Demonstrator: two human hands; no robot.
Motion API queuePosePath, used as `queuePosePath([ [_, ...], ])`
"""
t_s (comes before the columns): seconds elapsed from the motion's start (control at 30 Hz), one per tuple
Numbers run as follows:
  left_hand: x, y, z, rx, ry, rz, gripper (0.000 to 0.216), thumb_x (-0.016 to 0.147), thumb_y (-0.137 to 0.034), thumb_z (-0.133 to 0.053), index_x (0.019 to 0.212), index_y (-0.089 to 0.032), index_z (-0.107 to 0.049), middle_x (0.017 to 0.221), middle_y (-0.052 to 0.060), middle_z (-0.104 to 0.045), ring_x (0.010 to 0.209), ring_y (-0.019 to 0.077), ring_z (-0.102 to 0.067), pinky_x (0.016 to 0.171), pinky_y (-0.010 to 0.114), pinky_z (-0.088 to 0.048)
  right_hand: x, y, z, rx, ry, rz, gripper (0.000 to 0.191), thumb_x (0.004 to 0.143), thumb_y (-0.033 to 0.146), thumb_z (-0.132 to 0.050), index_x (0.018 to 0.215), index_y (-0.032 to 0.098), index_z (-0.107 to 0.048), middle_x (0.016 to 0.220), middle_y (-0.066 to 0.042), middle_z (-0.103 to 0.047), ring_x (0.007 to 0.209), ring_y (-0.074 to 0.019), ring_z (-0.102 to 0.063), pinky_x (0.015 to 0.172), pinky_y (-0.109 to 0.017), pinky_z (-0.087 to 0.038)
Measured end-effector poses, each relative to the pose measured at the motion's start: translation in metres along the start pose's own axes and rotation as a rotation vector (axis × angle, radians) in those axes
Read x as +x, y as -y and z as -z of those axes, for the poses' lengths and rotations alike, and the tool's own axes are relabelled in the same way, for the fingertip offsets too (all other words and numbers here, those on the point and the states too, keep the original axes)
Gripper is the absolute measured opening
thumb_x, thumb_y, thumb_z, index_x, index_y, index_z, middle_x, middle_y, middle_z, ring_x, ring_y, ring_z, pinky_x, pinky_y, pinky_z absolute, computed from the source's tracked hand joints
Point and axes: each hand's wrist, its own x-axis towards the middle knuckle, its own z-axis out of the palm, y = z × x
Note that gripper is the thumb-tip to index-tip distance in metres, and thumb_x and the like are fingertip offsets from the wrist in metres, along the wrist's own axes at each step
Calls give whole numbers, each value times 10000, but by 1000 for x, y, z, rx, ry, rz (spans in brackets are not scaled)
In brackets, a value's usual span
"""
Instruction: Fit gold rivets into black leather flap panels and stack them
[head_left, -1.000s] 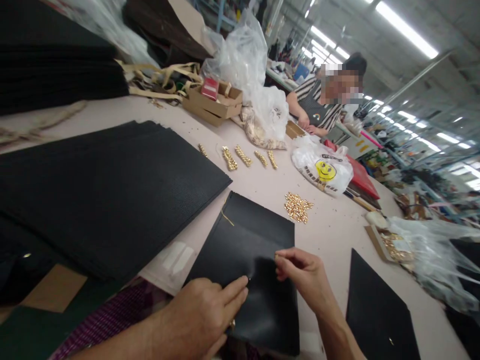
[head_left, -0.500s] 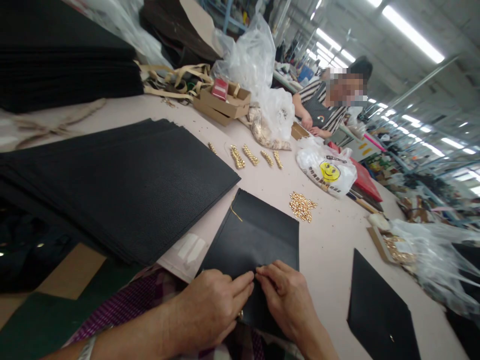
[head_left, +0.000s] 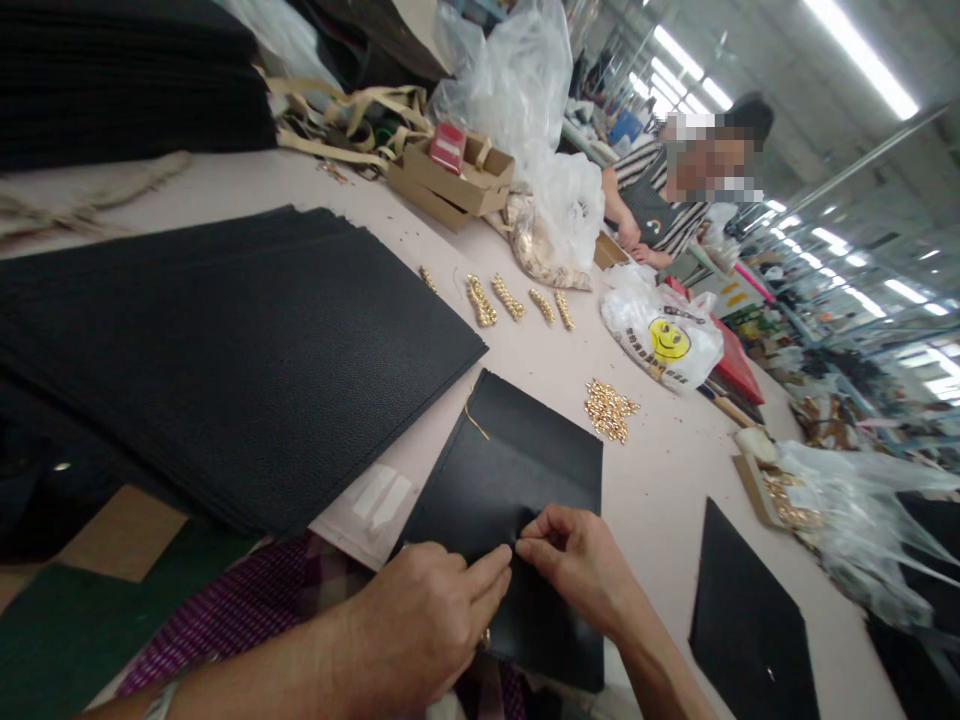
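A black leather panel (head_left: 536, 440) lies at the table's near edge, with a short yellow thread (head_left: 474, 418) near its far left corner. My left hand (head_left: 439, 615) rests on the panel with its fingers curled and the fingertips near its middle. A small gold-coloured metal piece (head_left: 485, 636) peeks out from under those curled fingers. Opposite it, my right hand (head_left: 574, 555) is closed in a pinch just above the panel, almost touching my left fingertips. What the pinch holds is too small or hidden to tell. A loose pile of gold-coloured metal pieces (head_left: 610, 409) lies beyond the panel.
A stack of larger black leather sheets (head_left: 247, 350) lies on the left. Several gold chain bundles (head_left: 508, 297) and a cardboard box (head_left: 457, 185) are farther back. Another black panel (head_left: 754, 610) lies on the right. A co-worker (head_left: 660, 205) sits across the table.
My right hand has lifted slightly and turned, its fingers now in a tighter pinch. My left hand stays almost in place on the panel. The camera view has shifted a little.
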Motion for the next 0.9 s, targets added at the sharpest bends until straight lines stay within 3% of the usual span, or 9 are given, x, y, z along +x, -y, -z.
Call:
queuePosePath([
  [0.33, 2, 1, 2, -17, 56, -15, 504, 877, -231, -518, 1358, -82, -508, 1425, 157, -527, 768, 229, -676, 615, 386, -569, 12, 15, 7, -145, 68, -116, 65, 709, 191, -671, 653, 198, -638, 500, 33, -565, 466, -113, -492, 417, -208, -284],
  [0.5, 2, 1, 2, -20, 65, -4, 509, 884, -247, -513, 1366, -86, -490, 1433, 156, -520, 824, 244, -678, 655, 400, -569, -1, 11, 3, -87, 7, 54, 51, 786, 194, -639, 762, 199, -684, 605, 33, -619, 543, -110, -521, 502, -220, -342],
  [0.63, 0, 0, -1, -26, 34, 7, 464, 904, -261, -506, 1344, -114, -503, 1403, 145, -552, 842, 239, -678, 662, 384, -550, -11, -5, -4, -29, -82, 197, 76, 844, 200, -621, 833, 204, -695, 767, 13, -674, 707, -133, -597, 661, -240, -418],
  [0.9, -1, 0, -4, -3, -15, -8, 435, 924, -273, -471, 1322, -106, -518, 1391, 123, -569, 800, 232, -685, 609, 392, -563, -13, -8, -3, 14, -55, 223, 101, 870, 179, -626, 790, 209, -678, 787, 31, -659, 751, -123, -582, 704, -233, -405],
])
